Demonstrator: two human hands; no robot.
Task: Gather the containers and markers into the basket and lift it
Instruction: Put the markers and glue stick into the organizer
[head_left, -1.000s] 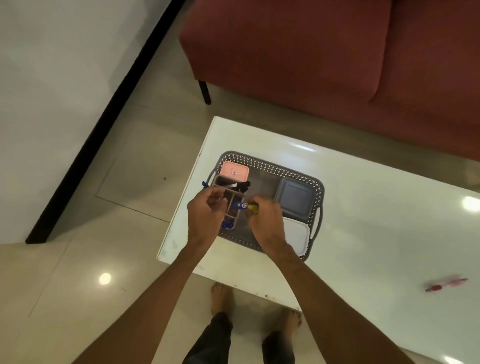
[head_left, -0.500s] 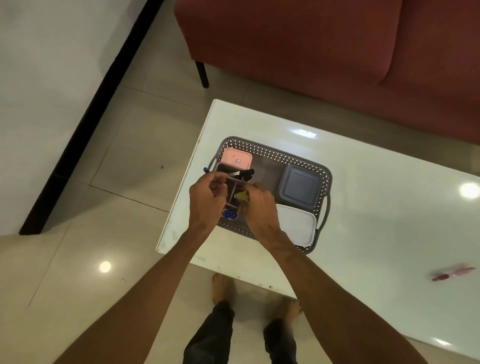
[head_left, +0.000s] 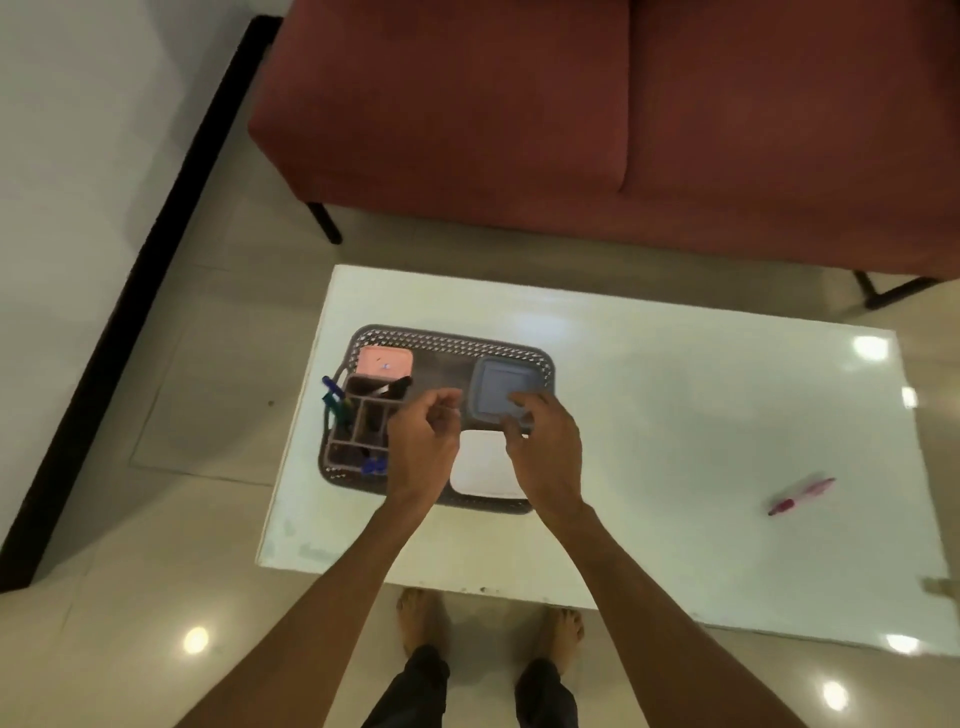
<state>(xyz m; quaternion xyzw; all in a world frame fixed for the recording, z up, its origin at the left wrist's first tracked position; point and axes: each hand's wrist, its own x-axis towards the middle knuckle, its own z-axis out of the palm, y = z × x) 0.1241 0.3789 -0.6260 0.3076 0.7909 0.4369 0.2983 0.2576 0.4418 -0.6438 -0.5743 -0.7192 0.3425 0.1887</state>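
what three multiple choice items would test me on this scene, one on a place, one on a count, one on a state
1. Where does the pink pen lie?
A on the table, apart to the right of the basket
B inside the basket
C under the table

2. How many flat lidded containers lie in the basket?
A one
B five
C three

3. The basket is
A lifted clear of the table
B resting on the table
C tipped on its side

1 A: the pen lies alone on the bare white top.
2 C: the pink container, blue-grey container and white container show.
3 B: its base sits flat on the table.
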